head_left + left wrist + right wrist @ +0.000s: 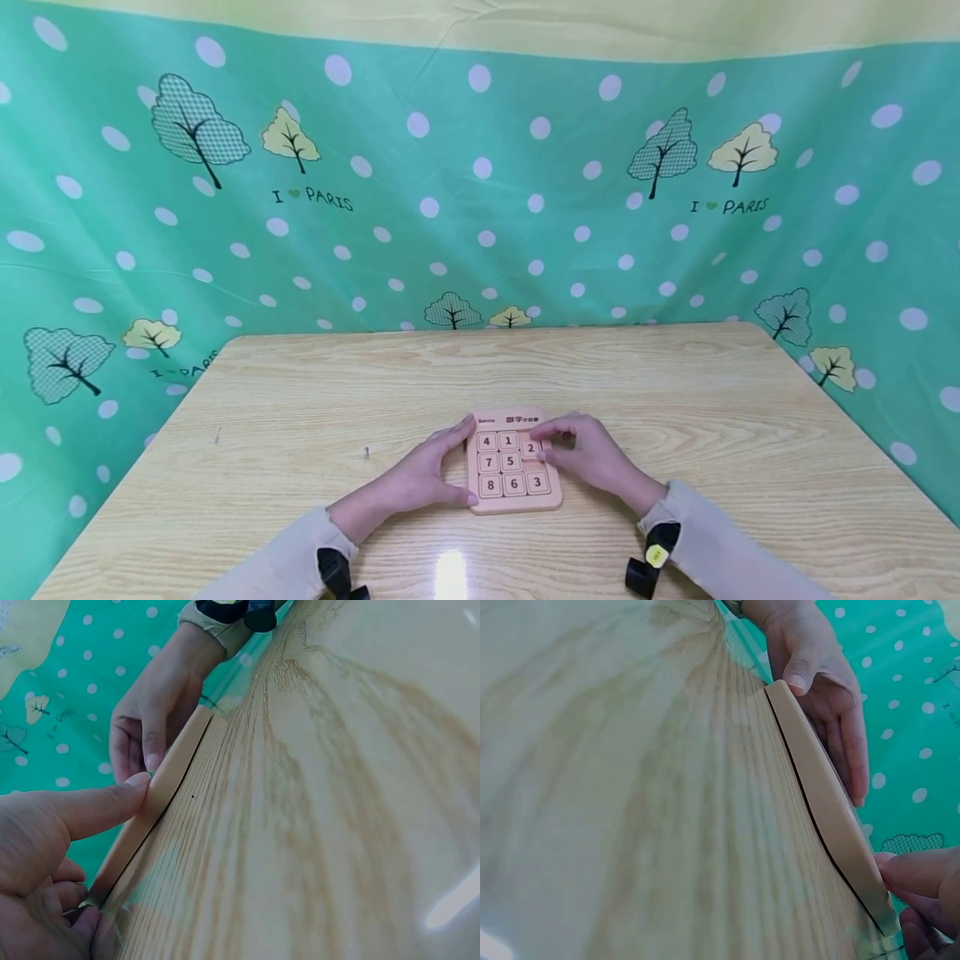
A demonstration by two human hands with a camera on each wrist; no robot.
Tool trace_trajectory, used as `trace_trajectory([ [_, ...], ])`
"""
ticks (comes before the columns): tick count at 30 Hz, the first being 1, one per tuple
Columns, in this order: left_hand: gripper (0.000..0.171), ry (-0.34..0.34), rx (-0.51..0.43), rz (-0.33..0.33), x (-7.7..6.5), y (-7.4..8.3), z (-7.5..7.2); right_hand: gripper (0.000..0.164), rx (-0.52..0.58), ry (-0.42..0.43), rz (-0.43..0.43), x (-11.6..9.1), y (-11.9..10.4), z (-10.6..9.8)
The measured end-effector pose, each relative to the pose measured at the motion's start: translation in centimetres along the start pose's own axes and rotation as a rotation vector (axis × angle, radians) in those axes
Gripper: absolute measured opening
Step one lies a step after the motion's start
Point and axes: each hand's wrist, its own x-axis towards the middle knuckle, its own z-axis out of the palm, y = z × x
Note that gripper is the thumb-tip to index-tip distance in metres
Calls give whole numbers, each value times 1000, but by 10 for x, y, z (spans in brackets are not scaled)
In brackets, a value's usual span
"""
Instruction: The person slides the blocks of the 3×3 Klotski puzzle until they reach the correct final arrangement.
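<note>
A pink sliding number puzzle (pixel 517 506) lies flat on the table, its tiles marked with black digits. My left hand (pixel 420 477) holds the puzzle's left side, thumb at the near corner and fingers at the far one. Over the upper right of the board, my right hand (pixel 592 454) pinches the 2 tile (pixel 530 448) between thumb and index finger. That tile sits slightly lower than the neighbouring 1 tile (pixel 508 441), with a gap between it and the 3 tile (pixel 537 482). Both wrist views show the puzzle's side edge (pixel 161 784), its tiles hidden there.
The light wood-grain table (pixel 300 392) extends around the puzzle on all sides. A small dark mark (pixel 367 452) shows on its surface to the left. Behind hangs a green dotted curtain (pixel 480 200) with printed trees. Bright glare (pixel 451 575) falls near the front.
</note>
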Motion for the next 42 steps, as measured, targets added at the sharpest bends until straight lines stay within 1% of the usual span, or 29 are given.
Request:
trace_trajectory([
  [8,103,1,8,3,2,0,1,25,30,28,43,4,1,2],
  [12,103,-1,6,4,2,1,0,26,54,48,46,6,2,3],
  [17,103,-1,6,-1,1,2,-2,26,114,68,50,8,4,6],
  [21,103,1,9,-2,0,2,-3,27,128,76,60,7,3,7],
  [30,103,5,2,-4,-1,-1,-2,26,152,65,22,6,7,9],
  [35,103,3,-3,-1,-1,0,-1,27,214,10,7,6,5,5],
  [38,103,2,-8,1,-1,1,-1,26,247,-48,1,5,2,0],
  [42,102,0,-13,-1,-1,2,-1,26,262,-135,-23,4,0,-4],
])
